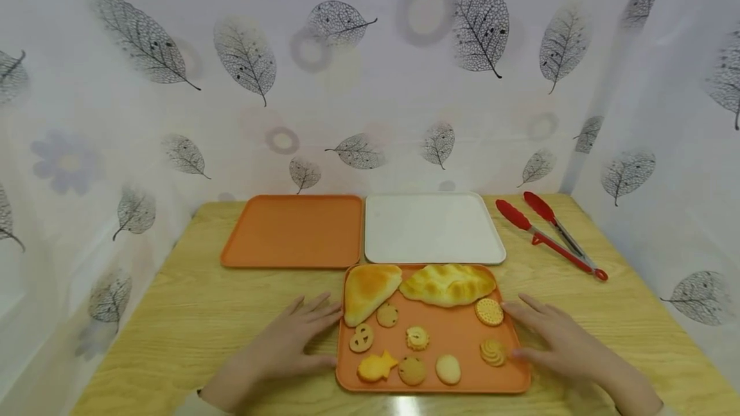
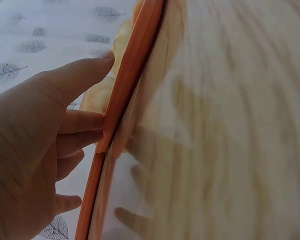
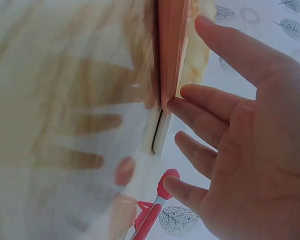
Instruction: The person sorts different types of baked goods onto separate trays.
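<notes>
- An orange tray (image 1: 291, 231) lies along the far edge of the table (image 1: 191, 313), toward its far left corner.
- A white tray (image 1: 435, 228) lies just beside it.
- Red tongs (image 1: 561, 251) lie spread near the far right corner.
- Leaf-printed sheeting (image 1: 370, 95) hangs behind the far edge.

Head view above tray (image 1: 453, 334), wrist close-ups

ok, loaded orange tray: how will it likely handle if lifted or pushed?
The loaded orange tray looks fairly stiff: its near edge runs straight. Tilted, it would probably let the cookies slide, as its base looks flat. Pushed forward, it would likely bump the white tray close behind.
</notes>
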`<act>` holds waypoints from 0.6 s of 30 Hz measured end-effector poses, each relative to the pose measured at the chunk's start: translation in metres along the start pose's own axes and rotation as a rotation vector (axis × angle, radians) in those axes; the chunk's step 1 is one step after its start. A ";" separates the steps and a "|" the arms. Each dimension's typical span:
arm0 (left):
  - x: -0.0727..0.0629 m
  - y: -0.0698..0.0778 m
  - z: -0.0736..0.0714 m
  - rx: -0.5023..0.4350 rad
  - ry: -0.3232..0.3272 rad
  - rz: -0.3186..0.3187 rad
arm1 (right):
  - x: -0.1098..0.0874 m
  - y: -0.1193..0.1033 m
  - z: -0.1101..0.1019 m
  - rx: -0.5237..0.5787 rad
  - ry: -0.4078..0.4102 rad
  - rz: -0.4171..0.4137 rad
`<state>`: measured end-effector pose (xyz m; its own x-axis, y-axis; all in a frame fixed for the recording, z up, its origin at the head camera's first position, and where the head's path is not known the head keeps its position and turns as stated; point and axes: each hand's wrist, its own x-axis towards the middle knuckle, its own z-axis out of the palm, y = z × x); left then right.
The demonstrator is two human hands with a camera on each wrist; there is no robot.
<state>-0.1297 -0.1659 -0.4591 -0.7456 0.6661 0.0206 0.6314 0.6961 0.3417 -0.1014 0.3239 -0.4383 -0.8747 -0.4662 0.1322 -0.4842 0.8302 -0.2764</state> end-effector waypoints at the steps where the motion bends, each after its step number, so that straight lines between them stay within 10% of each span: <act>1: -0.001 -0.002 -0.001 -0.001 0.002 -0.009 | 0.002 0.000 0.000 -0.008 0.008 -0.026; 18: -0.009 -0.020 -0.021 -0.071 -0.114 -0.162 | 0.034 0.002 -0.001 0.006 -0.104 -0.208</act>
<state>-0.1406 -0.1913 -0.4460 -0.8046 0.5758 -0.1450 0.4854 0.7785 0.3978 -0.1321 0.3100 -0.4332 -0.7491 -0.6566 0.0878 -0.6536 0.7112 -0.2588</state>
